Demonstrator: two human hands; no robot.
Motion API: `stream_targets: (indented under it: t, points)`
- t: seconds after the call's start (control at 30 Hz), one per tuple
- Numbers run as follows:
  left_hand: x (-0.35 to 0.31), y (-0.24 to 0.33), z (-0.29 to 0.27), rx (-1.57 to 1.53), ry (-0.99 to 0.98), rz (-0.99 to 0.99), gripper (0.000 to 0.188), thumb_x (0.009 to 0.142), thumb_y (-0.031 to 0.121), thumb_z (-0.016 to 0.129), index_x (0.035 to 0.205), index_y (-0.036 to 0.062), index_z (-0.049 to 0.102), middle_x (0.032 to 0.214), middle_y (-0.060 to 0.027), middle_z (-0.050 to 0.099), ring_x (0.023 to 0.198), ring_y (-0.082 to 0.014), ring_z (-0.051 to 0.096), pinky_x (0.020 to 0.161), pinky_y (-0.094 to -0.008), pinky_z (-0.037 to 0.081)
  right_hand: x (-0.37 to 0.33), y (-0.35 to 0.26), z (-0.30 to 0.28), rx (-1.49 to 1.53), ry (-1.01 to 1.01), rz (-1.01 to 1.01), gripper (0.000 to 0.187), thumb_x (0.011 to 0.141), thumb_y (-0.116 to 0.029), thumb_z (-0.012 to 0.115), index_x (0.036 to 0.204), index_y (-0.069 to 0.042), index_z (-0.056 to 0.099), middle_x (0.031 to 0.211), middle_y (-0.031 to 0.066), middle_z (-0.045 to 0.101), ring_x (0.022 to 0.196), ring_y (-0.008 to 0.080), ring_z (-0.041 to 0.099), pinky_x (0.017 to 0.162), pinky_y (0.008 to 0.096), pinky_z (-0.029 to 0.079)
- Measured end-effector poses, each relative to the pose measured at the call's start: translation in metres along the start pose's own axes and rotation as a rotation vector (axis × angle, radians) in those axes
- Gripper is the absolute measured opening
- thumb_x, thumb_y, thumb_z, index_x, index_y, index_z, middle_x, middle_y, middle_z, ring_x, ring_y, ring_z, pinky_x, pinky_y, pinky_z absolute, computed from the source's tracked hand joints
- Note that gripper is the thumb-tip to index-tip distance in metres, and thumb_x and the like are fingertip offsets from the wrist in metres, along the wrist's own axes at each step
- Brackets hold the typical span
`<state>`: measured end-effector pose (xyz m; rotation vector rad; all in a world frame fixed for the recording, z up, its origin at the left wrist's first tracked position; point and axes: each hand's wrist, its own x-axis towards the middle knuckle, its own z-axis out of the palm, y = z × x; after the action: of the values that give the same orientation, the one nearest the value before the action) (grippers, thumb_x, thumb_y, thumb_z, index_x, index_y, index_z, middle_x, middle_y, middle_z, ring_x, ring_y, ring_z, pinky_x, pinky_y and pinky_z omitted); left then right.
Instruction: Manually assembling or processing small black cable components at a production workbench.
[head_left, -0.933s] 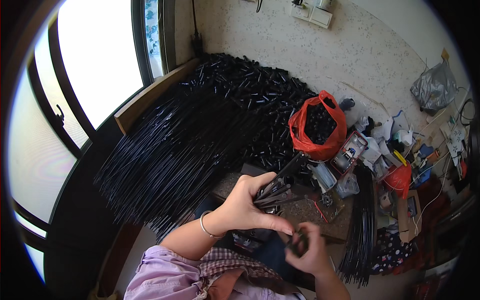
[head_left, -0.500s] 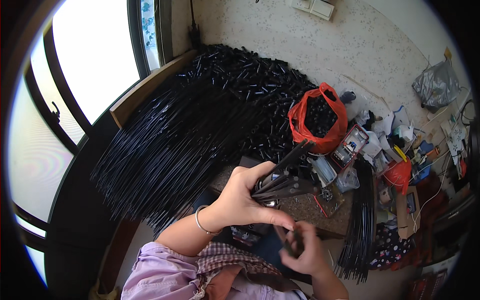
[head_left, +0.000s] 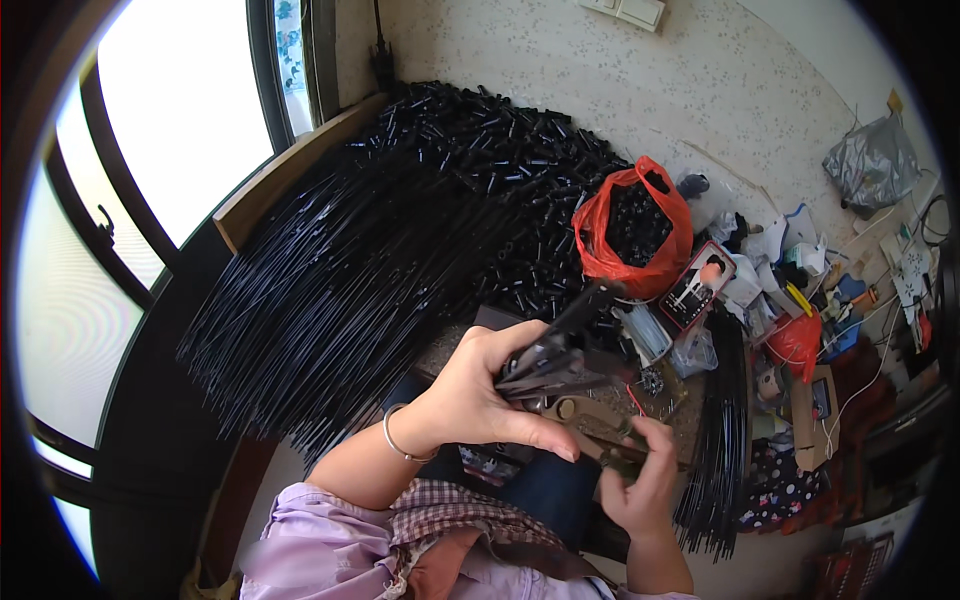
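My left hand [head_left: 490, 385], with a bangle at its wrist, is closed round a bundle of thin black rods [head_left: 572, 345]. The rods fan out to the right of its fingers and look smeared by motion; its thumb stretches out below them. Just right of that thumb is my right hand [head_left: 642, 490], its thumb and forefinger spread apart with no object visible between them. Dark green coverings show on those two fingertips. Beneath the hands is the speckled brown tabletop [head_left: 665, 425]. Some round metal parts [head_left: 567, 408] show partly under the bundle.
A large heap of long black rods [head_left: 330, 290] covers the left side, with short black tubes [head_left: 480, 130] piled behind. A red plastic bag [head_left: 640, 275] of black pieces stands right, beside a phone [head_left: 698, 287]. More black rods [head_left: 722, 450] hang off the table's right edge.
My right hand has moved slightly right, away from my left thumb, and its fingers have spread apart. The rods in my left hand have shifted slightly left. The phone's picture has changed.
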<state>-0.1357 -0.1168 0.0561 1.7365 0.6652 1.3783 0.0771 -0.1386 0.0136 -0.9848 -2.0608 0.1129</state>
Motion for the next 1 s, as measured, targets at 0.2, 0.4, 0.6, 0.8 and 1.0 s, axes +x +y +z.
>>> stream_targets:
  t: [0.2, 0.4, 0.6, 0.8, 1.0]
  points:
    - [0.0, -0.001, 0.004, -0.088, 0.074, 0.007, 0.046, 0.045, 0.02, 0.076, 0.078, 0.0008, 0.05, 0.058, 0.0053, 0.047, 0.054, -0.0014, 0.041, 0.05, -0.015, 0.034, -0.019, -0.027, 0.005, 0.808, -0.712, 0.503, 0.032, 0.073, 0.001, 0.041, 0.104, 0.003, 0.034, 0.08, 0.0097, 0.05, 0.063, 0.0148, 0.051, 0.059, 0.0275, 0.042]
    - [-0.003, 0.005, -0.002, 0.025, 0.046, -0.075, 0.034, 0.051, 0.015, 0.073, 0.074, 0.0013, 0.051, 0.054, 0.0047, 0.045, 0.05, -0.0004, 0.038, 0.046, -0.0153, 0.033, 0.008, -0.017, -0.009, 1.318, -0.95, 0.67, 0.05, 0.079, -0.005, 0.038, 0.121, -0.001, 0.012, 0.086, 0.0159, 0.05, 0.068, 0.0185, 0.052, 0.064, 0.0277, 0.04]
    - [0.0, 0.003, 0.0, 0.009, 0.038, -0.054, 0.032, 0.053, 0.014, 0.071, 0.073, 0.001, 0.05, 0.054, 0.0034, 0.046, 0.05, -0.0015, 0.04, 0.046, -0.0154, 0.033, 0.015, -0.021, -0.011, 1.454, -0.912, 0.827, 0.051, 0.079, -0.008, 0.039, 0.122, -0.003, 0.011, 0.088, 0.0175, 0.049, 0.068, 0.0199, 0.052, 0.064, 0.0293, 0.04]
    - [-0.004, 0.006, 0.003, -0.048, 0.076, -0.095, 0.031, 0.053, 0.014, 0.071, 0.073, 0.0011, 0.05, 0.059, 0.0028, 0.049, 0.054, -0.0021, 0.041, 0.047, -0.0157, 0.034, 0.002, -0.007, -0.008, 1.358, -1.0, 0.616, 0.051, 0.079, -0.01, 0.04, 0.121, -0.001, 0.011, 0.079, 0.0126, 0.05, 0.064, 0.0154, 0.05, 0.062, 0.0259, 0.04]
    - [-0.006, 0.004, 0.009, -0.012, 0.108, -0.157, 0.032, 0.053, 0.014, 0.07, 0.074, 0.0016, 0.05, 0.063, 0.0029, 0.048, 0.056, -0.0012, 0.04, 0.049, -0.0147, 0.033, -0.017, -0.031, 0.013, 1.027, -0.772, 0.593, 0.024, 0.079, -0.007, 0.04, 0.101, 0.003, 0.037, 0.06, 0.0038, 0.044, 0.048, 0.0079, 0.04, 0.045, 0.0184, 0.034]
